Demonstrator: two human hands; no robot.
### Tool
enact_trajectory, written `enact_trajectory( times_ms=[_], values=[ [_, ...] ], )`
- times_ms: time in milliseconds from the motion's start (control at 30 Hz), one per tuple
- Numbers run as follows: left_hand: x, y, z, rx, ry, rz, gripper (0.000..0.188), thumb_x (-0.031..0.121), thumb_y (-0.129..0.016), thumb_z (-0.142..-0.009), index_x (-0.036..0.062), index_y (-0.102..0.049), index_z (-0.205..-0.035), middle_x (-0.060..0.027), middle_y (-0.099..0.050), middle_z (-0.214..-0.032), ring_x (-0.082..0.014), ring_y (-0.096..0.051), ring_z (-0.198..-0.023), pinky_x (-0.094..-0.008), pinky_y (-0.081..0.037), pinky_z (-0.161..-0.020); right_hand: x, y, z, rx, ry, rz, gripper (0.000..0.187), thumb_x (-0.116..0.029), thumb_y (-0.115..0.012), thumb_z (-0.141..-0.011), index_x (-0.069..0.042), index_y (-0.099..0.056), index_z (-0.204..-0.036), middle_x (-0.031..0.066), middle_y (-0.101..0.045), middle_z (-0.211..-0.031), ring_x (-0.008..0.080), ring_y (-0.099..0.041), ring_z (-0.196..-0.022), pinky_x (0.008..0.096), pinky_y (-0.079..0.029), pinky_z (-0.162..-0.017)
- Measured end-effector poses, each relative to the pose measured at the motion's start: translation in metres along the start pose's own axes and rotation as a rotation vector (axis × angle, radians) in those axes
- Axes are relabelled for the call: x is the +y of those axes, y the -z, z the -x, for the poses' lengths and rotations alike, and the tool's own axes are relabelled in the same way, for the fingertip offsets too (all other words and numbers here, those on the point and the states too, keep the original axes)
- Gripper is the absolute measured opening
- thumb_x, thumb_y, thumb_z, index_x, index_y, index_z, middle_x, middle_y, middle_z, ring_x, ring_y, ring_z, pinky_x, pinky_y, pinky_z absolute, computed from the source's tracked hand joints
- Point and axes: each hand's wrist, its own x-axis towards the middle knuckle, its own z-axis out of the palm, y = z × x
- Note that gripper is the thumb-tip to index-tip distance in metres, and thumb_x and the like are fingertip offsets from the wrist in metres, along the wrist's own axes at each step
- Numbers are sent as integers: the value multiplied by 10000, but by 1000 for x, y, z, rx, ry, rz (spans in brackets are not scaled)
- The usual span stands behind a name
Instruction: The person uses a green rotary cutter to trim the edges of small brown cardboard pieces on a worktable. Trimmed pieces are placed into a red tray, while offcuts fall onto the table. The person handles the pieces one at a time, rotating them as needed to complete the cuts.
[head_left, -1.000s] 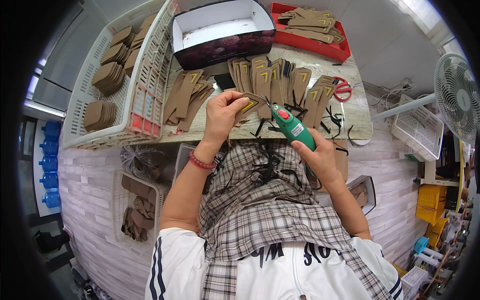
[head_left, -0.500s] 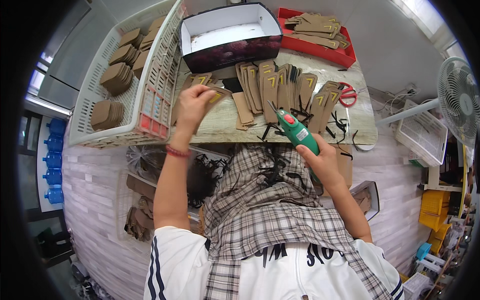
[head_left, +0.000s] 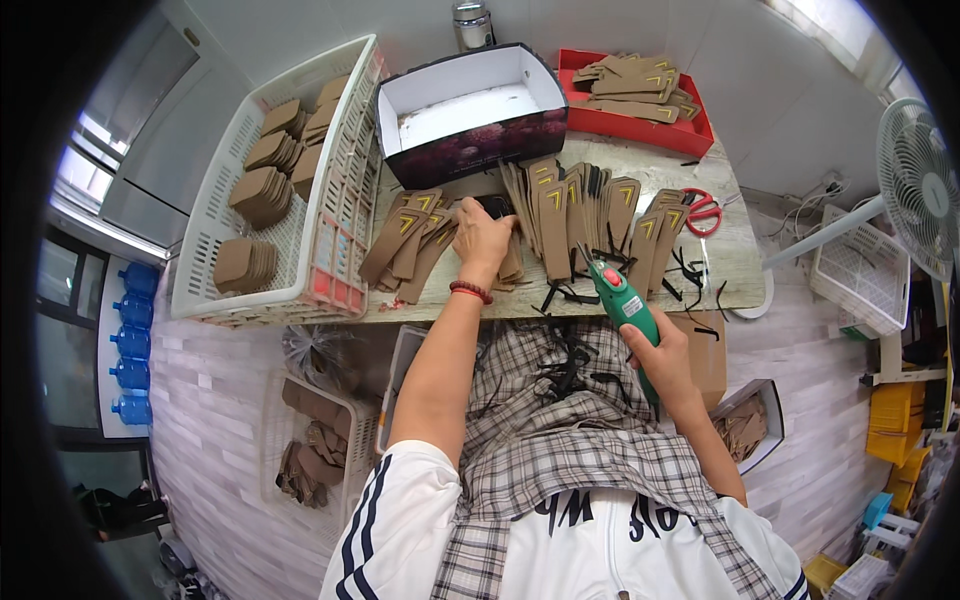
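Note:
My right hand (head_left: 662, 352) is wrapped round green electric scissors (head_left: 622, 298), whose metal blades point up and left over the table. My left hand (head_left: 483, 238) reaches to the table, its fingers bent around a black piece (head_left: 495, 206) beside a small stack of plain brown pieces (head_left: 511, 262); what the fingertips hold is partly hidden. Left of that hand lies a loose pile of brown strips (head_left: 408, 238) with yellow corner marks. More such strips (head_left: 556, 212) stand fanned in a row to its right. Black scraps (head_left: 566, 294) are scattered near the table's front edge.
A white plastic crate (head_left: 300, 292) with stacked brown pieces stands at the left. A dark floral box (head_left: 480, 152) and a red tray (head_left: 640, 120) of strips sit behind. Red-handled scissors (head_left: 703, 212) lie at the right, near a fan (head_left: 918, 190). Scraps also cover my plaid apron (head_left: 560, 450).
My left hand has let go of a marked brown strip at the left pile and moved right to the black piece. The green electric scissors have shifted slightly right and down within the view.

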Motion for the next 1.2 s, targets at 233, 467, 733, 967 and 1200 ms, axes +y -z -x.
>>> enact_trajectory(
  times_ms=[233, 467, 733, 967, 1200],
  values=[
    [-20, -6, -7, 36, 133, 133, 455, 350, -743, -758, 27, -558, -1019, -142, -642, -990, -335, -614, -931, -430, -483, -786, 5, 0, 0, -26, 9, -11, 346, -264, -733, -845, 7, -631, -1034, 14, -581, -648, 62, -518, -507, 242, -426, -469],
    [1, -1, -9, -43, 111, -44, 520, 341, -635, -797, 8, -521, -1180, -226, -592, -1141, -378, -585, -1051, -459, -467, -885, 10, -3, -3, -26, 42, 12, 379, -282, -743, -836, 12, -630, -1047, 38, -589, -644, 85, -541, -528, 263, -441, -495],
    [-12, 23, 3, 304, -51, 401, 163, 106, -510, -858, -29, -582, -915, -145, -652, -836, -289, -596, -696, -428, -462, -669, -7, -8, -7, -35, 86, 42, 360, -266, -739, -835, 13, -628, -1034, 45, -593, -642, 89, -546, -550, 269, -446, -511],
    [38, 49, 54, -12, 177, 1605, 72, 93, -607, -936, 24, -626, -938, -30, -656, -853, -76, -583, -694, -216, -478, -631, -28, -18, -16, -45, 113, 30, 367, -286, -736, -833, 12, -626, -1017, 72, -605, -675, 104, -547, -595, 285, -452, -548],
    [61, 37, 76, -126, 296, 1627, 123, 53, -681, -870, 29, -614, -971, -52, -684, -887, -140, -655, -759, -266, -537, -674, -34, -12, -12, -6, 52, -36, 364, -305, -728, -844, 10, -632, -999, 20, -573, -622, 65, -513, -497, 245, -412, -451]
  ],
)
